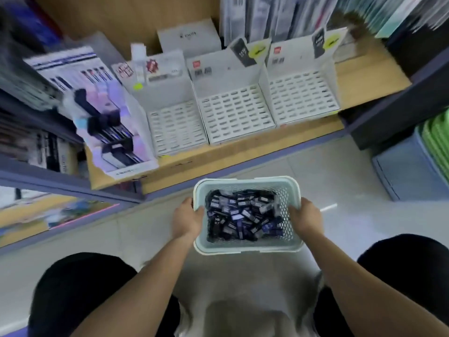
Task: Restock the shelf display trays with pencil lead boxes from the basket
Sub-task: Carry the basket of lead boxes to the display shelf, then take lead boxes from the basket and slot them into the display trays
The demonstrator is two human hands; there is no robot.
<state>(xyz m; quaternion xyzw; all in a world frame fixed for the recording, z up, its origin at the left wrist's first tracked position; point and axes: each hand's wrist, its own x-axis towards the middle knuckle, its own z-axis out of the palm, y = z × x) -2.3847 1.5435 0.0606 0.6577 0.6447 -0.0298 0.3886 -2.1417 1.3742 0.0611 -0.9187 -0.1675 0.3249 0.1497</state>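
item: basket (247, 248), pale green perforated plastic, rectangular, held low over the floor (328, 171) in front of the shelf (243, 152), between the person's knees. contents: pencil lead boxes (243, 215), dark, small, loosely heaped, filling the bottom; one reads "hb 0.7".

handling, judged: each box looks light, rigid and smooth-sided, likely to slide in a pile; best pinched across the narrow faces, one or a few at a time. the basket seems stiff enough to carry by its rim, moderate weight with this load.

left hand (187, 221): fingers curled around the left rim of the basket, thumb over the top edge, gripping it. forearm extended forward and inward.

right hand (307, 218): fingers wrapped over the right rim, gripping likewise; forearm mirrors the left. both wrists roughly level, basket held flat.

destination: three white display trays (234, 113) side by side on the shelf, well apart from the basket, their slotted floors apparently empty. a pen display (107, 113) stands just left of them.

status, judged: no box placed yet; basket needs setting down or one hand freed.
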